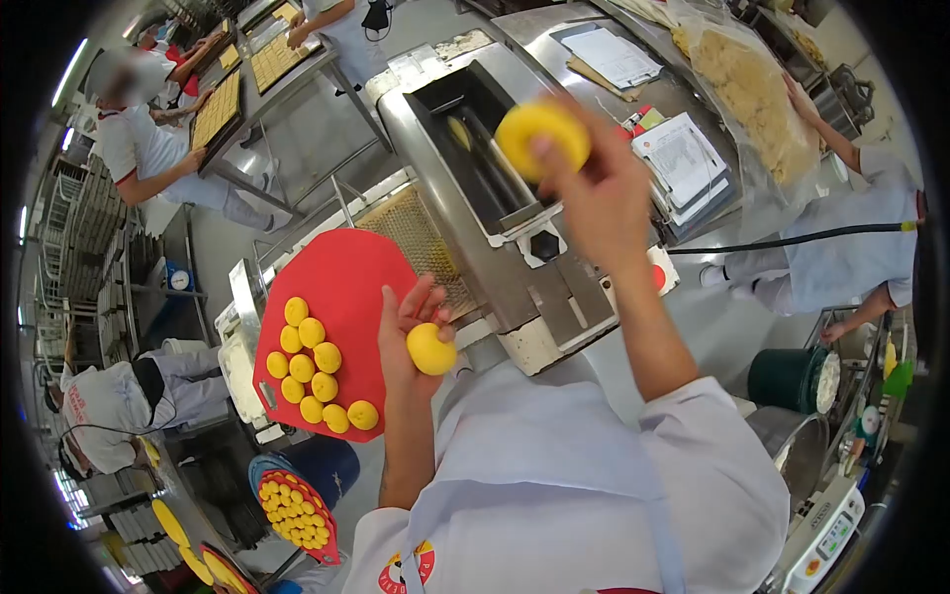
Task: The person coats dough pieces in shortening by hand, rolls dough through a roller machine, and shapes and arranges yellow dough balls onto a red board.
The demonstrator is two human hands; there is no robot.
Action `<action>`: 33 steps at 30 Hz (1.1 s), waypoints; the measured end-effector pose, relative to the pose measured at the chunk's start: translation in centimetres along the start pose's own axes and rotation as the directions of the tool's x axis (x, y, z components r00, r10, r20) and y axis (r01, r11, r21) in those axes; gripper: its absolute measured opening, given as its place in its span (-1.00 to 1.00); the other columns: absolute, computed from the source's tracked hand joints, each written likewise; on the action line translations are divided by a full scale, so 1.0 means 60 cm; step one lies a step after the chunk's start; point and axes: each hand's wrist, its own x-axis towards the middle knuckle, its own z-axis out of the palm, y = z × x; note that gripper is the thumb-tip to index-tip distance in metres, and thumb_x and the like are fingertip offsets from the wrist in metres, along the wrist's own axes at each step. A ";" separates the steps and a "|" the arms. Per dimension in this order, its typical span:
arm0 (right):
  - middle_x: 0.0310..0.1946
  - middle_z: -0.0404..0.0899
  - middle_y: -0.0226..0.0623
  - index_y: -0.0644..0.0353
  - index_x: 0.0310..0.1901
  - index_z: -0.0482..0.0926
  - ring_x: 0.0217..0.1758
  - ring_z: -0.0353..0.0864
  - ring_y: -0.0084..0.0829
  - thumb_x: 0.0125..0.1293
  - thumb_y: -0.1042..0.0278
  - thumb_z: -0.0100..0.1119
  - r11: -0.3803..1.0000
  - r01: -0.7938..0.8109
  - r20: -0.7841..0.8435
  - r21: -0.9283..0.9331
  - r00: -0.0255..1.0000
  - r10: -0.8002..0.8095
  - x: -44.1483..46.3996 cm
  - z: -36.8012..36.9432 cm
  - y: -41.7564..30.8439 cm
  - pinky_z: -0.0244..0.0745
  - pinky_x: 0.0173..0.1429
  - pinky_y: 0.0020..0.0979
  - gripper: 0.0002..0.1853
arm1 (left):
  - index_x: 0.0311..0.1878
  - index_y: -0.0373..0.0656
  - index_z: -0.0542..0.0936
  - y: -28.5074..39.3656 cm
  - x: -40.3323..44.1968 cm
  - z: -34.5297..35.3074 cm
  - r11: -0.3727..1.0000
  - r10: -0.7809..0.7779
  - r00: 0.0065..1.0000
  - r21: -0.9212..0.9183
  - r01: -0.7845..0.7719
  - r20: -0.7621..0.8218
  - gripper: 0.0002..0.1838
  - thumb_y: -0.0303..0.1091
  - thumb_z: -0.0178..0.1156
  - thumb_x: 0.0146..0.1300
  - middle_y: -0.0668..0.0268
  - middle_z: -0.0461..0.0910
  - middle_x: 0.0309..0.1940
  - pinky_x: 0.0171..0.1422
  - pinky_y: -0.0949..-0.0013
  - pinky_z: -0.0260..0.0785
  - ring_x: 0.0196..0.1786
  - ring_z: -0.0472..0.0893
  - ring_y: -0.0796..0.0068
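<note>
The yellow dough disc is held in the bent fingers of the right hand, its flat face turned toward the viewer, the thumb lying across it; both are blurred, and its round outline gives no clear long axis. Directly past those fingers, on their left, lies the black trough of a steel machine, its long axis slanting from far left to near right. The disc overlaps the trough's right edge in view, though its height above cannot be told. The right hand is plainly nearer to the trough. Nearer the body, the left hand has its fingers loosely curled, with a yellow dough ball held at the palm. Left of these fingers is the red board, with a cluster of dough balls on its near part; beyond their tips, a mesh belt runs alongside the trough. Farther off, past the right fingers, a clipboard lies on a steel tabletop.
</note>
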 end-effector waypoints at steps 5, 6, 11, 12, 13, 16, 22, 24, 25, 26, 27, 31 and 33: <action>-0.16 0.68 -0.09 0.15 0.17 0.63 -0.05 0.59 -0.13 0.31 -0.03 0.31 0.676 0.377 0.290 -0.633 0.925 -0.245 0.055 -0.027 0.081 0.49 0.07 -0.19 -0.48 | 0.29 -0.27 0.43 -0.020 -0.028 -0.051 0.981 -0.136 0.989 -0.147 0.126 -0.062 -0.53 -0.11 0.06 0.50 0.06 0.59 0.05 0.31 0.11 0.48 0.08 0.61 0.15; -0.08 0.66 -0.11 0.13 0.17 0.63 -0.01 0.58 -0.22 0.30 0.03 0.33 0.655 0.358 0.252 -0.665 0.934 -0.255 0.033 -0.031 0.105 0.49 0.03 -0.25 -0.50 | 0.29 -0.28 0.42 -0.018 -0.035 -0.053 0.996 -0.082 0.997 -0.019 0.082 -0.005 -0.52 -0.12 0.06 0.50 0.06 0.58 0.08 0.34 0.11 0.46 0.12 0.60 0.15; -0.03 0.62 -0.17 0.23 0.23 0.55 -0.01 0.60 -0.29 0.30 0.23 0.37 0.982 -0.041 0.281 -0.184 0.955 0.093 -0.137 -0.001 0.062 0.53 0.05 -0.22 -0.49 | 0.38 -0.29 0.34 -0.034 -0.044 0.007 0.763 0.227 0.953 0.572 -0.301 0.200 -0.51 -0.21 0.01 0.53 -0.01 0.48 0.28 0.51 0.03 0.25 0.38 0.45 0.03; -0.04 0.62 -0.22 0.22 0.26 0.52 -0.06 0.62 -0.36 0.31 0.28 0.36 0.979 -0.204 0.383 0.003 0.905 0.187 -0.181 0.015 0.055 0.57 -0.01 -0.28 -0.49 | 0.42 -0.29 0.30 -0.044 -0.036 0.015 0.667 0.249 0.925 0.641 -0.379 0.288 -0.49 -0.21 0.00 0.54 0.02 0.44 0.32 0.49 0.11 0.27 0.38 0.45 0.09; -0.05 0.62 -0.25 0.21 0.31 0.46 -0.12 0.63 -0.43 0.33 0.32 0.33 0.947 -0.301 0.428 0.111 0.875 0.227 -0.196 0.036 0.054 0.59 -0.08 -0.35 -0.47 | 0.46 -0.28 0.26 -0.045 -0.030 0.020 0.545 0.279 0.889 0.703 -0.457 0.362 -0.47 -0.21 -0.01 0.55 0.05 0.40 0.37 0.48 0.20 0.28 0.39 0.44 0.14; -0.05 0.60 -0.27 0.12 0.46 0.25 -0.40 0.63 -0.58 0.42 0.40 0.22 0.867 -0.461 0.364 0.192 0.853 0.373 -0.208 0.050 0.077 0.63 -0.31 -0.55 -0.38 | 0.48 -0.24 0.27 0.047 -0.045 0.008 0.099 0.313 0.780 0.798 -0.595 0.542 -0.41 -0.13 0.03 0.52 0.00 0.21 0.51 0.63 0.12 -0.04 0.60 0.10 0.04; -0.12 0.63 0.00 0.26 0.24 0.36 -0.34 0.64 -0.41 0.54 0.10 0.05 0.850 -0.286 0.046 0.443 0.954 0.297 -0.177 0.006 0.026 0.57 -0.28 -0.46 -0.56 | 0.26 -0.27 0.48 0.351 0.091 -0.407 -0.311 0.910 0.386 0.867 0.390 0.153 -0.35 0.07 0.26 0.33 -0.08 0.44 0.29 0.47 0.04 0.19 0.38 0.37 -0.08; -0.09 0.63 0.02 0.27 0.21 0.36 -0.31 0.64 -0.40 0.55 0.13 0.03 0.849 -0.267 -0.031 0.457 0.949 0.315 -0.194 0.033 0.021 0.57 -0.24 -0.46 -0.59 | 0.19 -0.26 0.51 0.386 0.111 -0.449 -0.493 0.749 0.609 0.835 0.245 0.263 -0.43 0.01 0.28 0.31 -0.04 0.52 0.19 0.37 0.04 0.29 0.29 0.45 -0.05; -0.08 0.62 0.03 0.28 0.20 0.36 -0.29 0.64 -0.40 0.56 0.14 0.02 0.847 -0.265 -0.055 0.461 0.944 0.326 -0.203 0.050 0.022 0.57 -0.22 -0.46 -0.60 | 0.15 -0.25 0.53 0.396 0.110 -0.468 -0.556 0.651 0.696 0.815 0.166 0.302 -0.46 -0.02 0.29 0.30 -0.03 0.56 0.15 0.32 0.05 0.35 0.25 0.49 -0.03; -0.07 0.62 0.04 0.27 0.21 0.35 -0.28 0.64 -0.40 0.56 0.14 0.02 0.830 -0.279 -0.029 0.482 0.942 0.334 -0.212 0.072 0.029 0.57 -0.22 -0.46 -0.60 | 0.12 -0.24 0.54 0.405 0.111 -0.453 -0.464 0.610 0.760 0.879 0.111 0.226 -0.50 -0.04 0.28 0.30 0.00 0.58 0.10 0.28 0.06 0.38 0.21 0.52 0.00; -0.05 0.62 0.04 0.26 0.21 0.35 -0.28 0.65 -0.39 0.56 0.14 0.02 0.811 -0.299 -0.003 0.502 0.938 0.347 -0.227 0.089 0.037 0.57 -0.22 -0.46 -0.61 | 0.10 -0.23 0.56 0.404 0.107 -0.408 -0.359 0.550 0.821 0.931 0.068 0.153 -0.53 -0.06 0.27 0.30 0.02 0.61 0.05 0.24 0.07 0.42 0.18 0.55 0.03; -0.02 0.61 0.04 0.22 0.25 0.34 -0.25 0.66 -0.37 0.55 0.18 0.05 0.794 -0.354 -0.001 0.495 0.913 0.408 -0.277 0.150 0.035 0.59 -0.21 -0.47 -0.61 | 0.10 -0.20 0.61 0.382 0.127 -0.397 -0.014 0.518 0.782 0.918 -0.396 0.345 -0.58 -0.13 0.23 0.29 0.11 0.64 -0.08 0.11 0.17 0.51 0.10 0.61 0.18; -0.03 0.61 0.00 0.22 0.27 0.35 -0.28 0.66 -0.37 0.53 0.19 0.08 0.824 -0.336 -0.063 0.456 0.911 0.407 -0.286 0.158 0.030 0.59 -0.24 -0.49 -0.59 | 0.13 -0.20 0.61 0.402 0.107 -0.413 0.512 0.575 0.788 0.655 -0.555 0.218 -0.57 -0.13 0.23 0.29 0.12 0.64 -0.08 0.15 0.17 0.49 0.11 0.60 0.22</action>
